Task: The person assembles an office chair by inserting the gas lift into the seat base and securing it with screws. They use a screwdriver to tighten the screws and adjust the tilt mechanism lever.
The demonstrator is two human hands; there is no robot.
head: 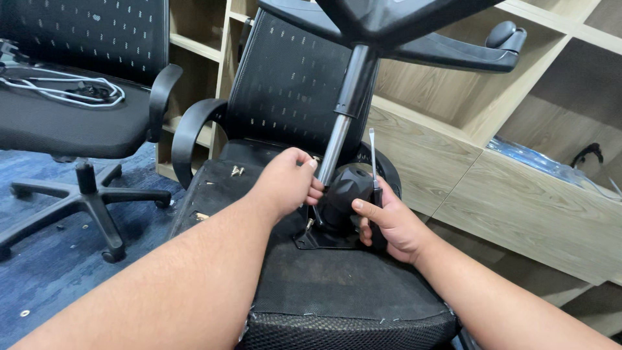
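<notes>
A black office chair seat [337, 285] lies upside down in front of me, its underside up. A black mechanism housing [346, 194] on a metal plate sits on it, with a silver and black gas cylinder [343, 123] rising to the star base [414, 32] overhead. My left hand [285, 181] is closed around the foot of the cylinder beside the housing. My right hand [389, 223] grips a screwdriver [374, 162], shaft pointing up, and rests against the housing's right side.
Loose screws [236, 171] lie on the seat underside near its far left corner. A second black office chair [71, 110] stands at left with white cables [65, 91] on its seat. Wooden shelving [518, 162] runs behind and to the right. Blue carpet [52, 279] covers the floor.
</notes>
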